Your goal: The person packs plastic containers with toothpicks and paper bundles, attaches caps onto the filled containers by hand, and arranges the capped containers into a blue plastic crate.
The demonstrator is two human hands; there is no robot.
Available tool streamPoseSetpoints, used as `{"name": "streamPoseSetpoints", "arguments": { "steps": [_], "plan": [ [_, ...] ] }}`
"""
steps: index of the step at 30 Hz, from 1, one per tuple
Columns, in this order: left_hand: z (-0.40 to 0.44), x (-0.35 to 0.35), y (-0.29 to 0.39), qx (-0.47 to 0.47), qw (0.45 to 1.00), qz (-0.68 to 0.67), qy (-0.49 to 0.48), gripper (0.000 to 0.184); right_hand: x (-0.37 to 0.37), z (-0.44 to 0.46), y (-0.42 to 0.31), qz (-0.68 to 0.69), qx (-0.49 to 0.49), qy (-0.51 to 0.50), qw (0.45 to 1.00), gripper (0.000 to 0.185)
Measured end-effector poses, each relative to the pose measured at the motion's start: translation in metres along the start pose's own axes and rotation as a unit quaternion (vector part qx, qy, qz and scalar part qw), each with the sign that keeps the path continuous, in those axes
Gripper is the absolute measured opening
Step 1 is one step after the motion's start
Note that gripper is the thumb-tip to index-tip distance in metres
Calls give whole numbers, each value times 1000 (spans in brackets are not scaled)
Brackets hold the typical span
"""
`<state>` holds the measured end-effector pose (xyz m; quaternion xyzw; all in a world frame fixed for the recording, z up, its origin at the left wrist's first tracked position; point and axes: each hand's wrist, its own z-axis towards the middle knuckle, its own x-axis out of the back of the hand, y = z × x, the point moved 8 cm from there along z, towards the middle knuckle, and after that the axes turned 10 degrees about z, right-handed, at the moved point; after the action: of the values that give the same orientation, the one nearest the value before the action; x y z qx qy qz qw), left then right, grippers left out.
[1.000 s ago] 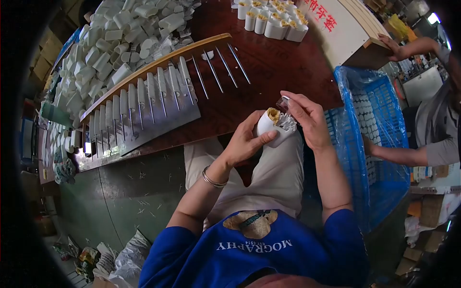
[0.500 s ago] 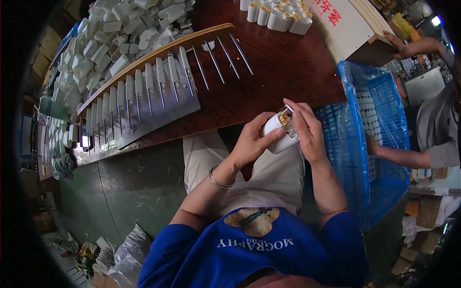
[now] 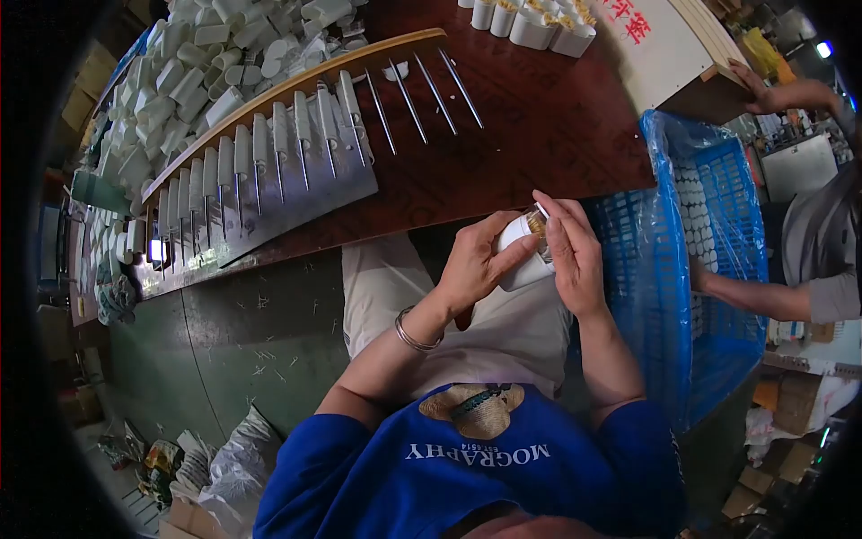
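1. While white containers (image 3: 193,72) lie heaped loose at the far-left corner of our table (image 3: 539,126), we see no filling in them, so that lot looks untouched.
2. Along the table's left stretch we have a wooden strip (image 3: 386,47) with metal rods (image 3: 408,101); most carry white sleeves (image 3: 282,128), while the four toward its right end are bare.
3. Just off the table's near edge, above our lap, our left hand (image 3: 478,259) grasps the held container (image 3: 514,232); pale sticks show at its upper end, so we judge it filled.
4. Toward the far edge stand filled cups (image 3: 534,31), sticks showing; we see no caps on them, so capping seems left.
5. Our right hand (image 3: 576,259) closes around the clear cap (image 3: 541,218) atop the held container; we cannot tell whether it is fully seated.
6. Off the table's right edge, a lined blue crate (image 3: 669,359) holds rows of white pieces (image 3: 696,211), perhaps finished; a co-worker's hand (image 3: 703,277) is beside them.
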<state>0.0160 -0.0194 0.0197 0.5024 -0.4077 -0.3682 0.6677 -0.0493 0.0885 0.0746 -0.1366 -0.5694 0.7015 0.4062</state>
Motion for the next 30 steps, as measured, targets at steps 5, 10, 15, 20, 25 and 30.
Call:
{"name": "streamPoseSetpoints", "arguments": {
  "steps": [5, 10, 15, 20, 25, 30],
  "plan": [
    [-3, -1, -2, 13, 1000, 2, 8, 36, 0, -2, -1, -13, -4, -9, 1000, 35],
    [-8, -3, -11, 46, 999, -25, 3, 39, -2, -8, 8, 5, -32, -23, 999, 35],
    [-11, -3, -12, 58, 998, -24, 10, 40, 1, -15, 18, 83, -54, 22, 995, 37],
    [-13, -2, -10, 83, 996, -18, 18, 39, 0, -18, 15, 42, -42, 23, 998, 37],
    [-13, -3, -2, 60, 998, -24, -9, 42, 2, -15, 11, 57, -50, 27, 997, 37],
    [-15, -7, -1, 37, 995, -85, -45, 46, 10, -15, 15, 116, -90, 47, 988, 36]
  ]
}}
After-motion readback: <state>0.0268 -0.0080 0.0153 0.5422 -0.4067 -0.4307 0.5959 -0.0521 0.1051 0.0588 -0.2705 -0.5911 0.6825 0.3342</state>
